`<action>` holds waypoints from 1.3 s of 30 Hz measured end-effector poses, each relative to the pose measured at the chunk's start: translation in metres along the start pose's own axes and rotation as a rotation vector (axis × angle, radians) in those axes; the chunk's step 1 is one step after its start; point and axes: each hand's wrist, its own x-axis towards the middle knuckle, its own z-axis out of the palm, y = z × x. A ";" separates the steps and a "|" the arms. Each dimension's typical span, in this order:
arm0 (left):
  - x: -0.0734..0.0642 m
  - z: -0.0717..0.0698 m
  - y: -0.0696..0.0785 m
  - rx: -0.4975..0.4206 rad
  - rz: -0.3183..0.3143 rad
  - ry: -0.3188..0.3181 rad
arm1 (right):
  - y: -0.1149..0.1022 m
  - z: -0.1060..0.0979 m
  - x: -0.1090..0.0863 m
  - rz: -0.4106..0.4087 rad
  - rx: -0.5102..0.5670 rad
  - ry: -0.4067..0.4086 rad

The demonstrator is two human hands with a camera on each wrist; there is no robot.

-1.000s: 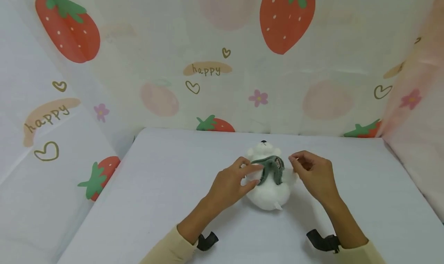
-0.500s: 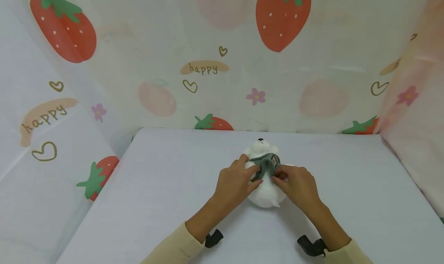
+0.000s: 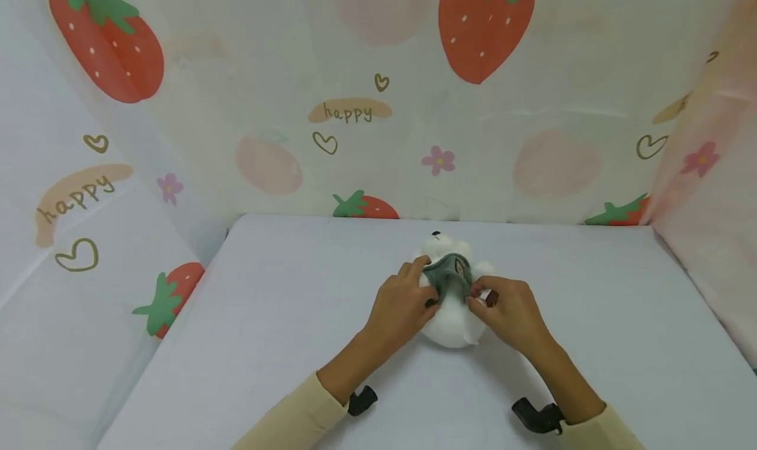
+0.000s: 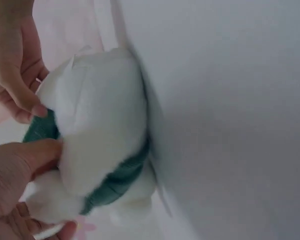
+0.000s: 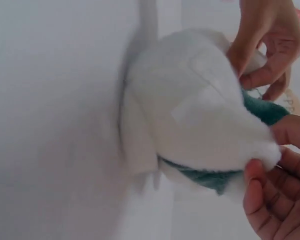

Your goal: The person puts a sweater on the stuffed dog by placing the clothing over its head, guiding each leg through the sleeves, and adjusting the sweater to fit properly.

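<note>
A white plush bear [image 3: 452, 325] sits on the table with its tail toward me, its dark nose tipped up. Over its back lies a small green vest [image 3: 447, 274] with a patch near the neck. My left hand [image 3: 397, 309] pinches the vest's left edge, by the bear's arm. On the other side, the thumb and forefinger of my right hand [image 3: 511, 309] pinch the vest's right edge. In the left wrist view a green band of the vest [image 4: 117, 182] runs round the bear's side. Fingers cover parts of both edges.
The white table [image 3: 284, 292] spreads around the bear. A strawberry-print curtain [image 3: 485, 187] hangs behind it and along both sides. Black wrist mounts [image 3: 537, 416] stick out from the sleeves over the near table.
My right hand came in from the bear's right side and took hold of the vest's right edge. The vest now looks spread wider, and the bear's head leans slightly left.
</note>
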 end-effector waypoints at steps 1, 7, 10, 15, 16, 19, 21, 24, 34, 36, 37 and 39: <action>-0.001 0.001 -0.002 -0.020 0.002 -0.002 | 0.001 0.000 0.000 0.008 0.011 -0.003; -0.013 0.003 -0.019 -0.224 0.029 0.100 | 0.014 -0.011 0.001 0.070 0.133 -0.119; -0.020 0.001 -0.025 -0.232 0.042 0.153 | 0.024 -0.019 0.002 0.120 0.239 -0.210; -0.029 0.000 -0.034 -0.161 0.049 0.165 | 0.040 -0.028 0.005 0.187 0.367 -0.325; -0.030 0.001 -0.035 -0.139 0.056 0.152 | 0.042 -0.029 0.006 0.188 0.378 -0.342; -0.033 0.003 -0.036 -0.079 0.083 0.101 | 0.048 -0.031 0.008 0.173 0.396 -0.384; -0.033 0.004 -0.036 -0.060 0.080 0.059 | 0.052 -0.031 0.009 0.157 0.396 -0.397; -0.030 0.005 -0.036 -0.084 0.038 -0.004 | 0.057 -0.031 0.009 0.162 0.408 -0.402; -0.028 0.010 -0.033 -0.214 -0.169 -0.170 | 0.057 -0.020 -0.008 0.015 0.154 -0.302; -0.029 0.010 -0.033 -0.248 -0.212 -0.199 | 0.052 -0.014 -0.011 -0.087 0.019 -0.255; -0.029 0.010 -0.033 -0.273 -0.230 -0.212 | 0.050 -0.011 -0.013 -0.125 -0.036 -0.233; -0.030 0.010 -0.033 -0.332 -0.259 -0.235 | 0.045 -0.008 -0.014 -0.156 -0.121 -0.203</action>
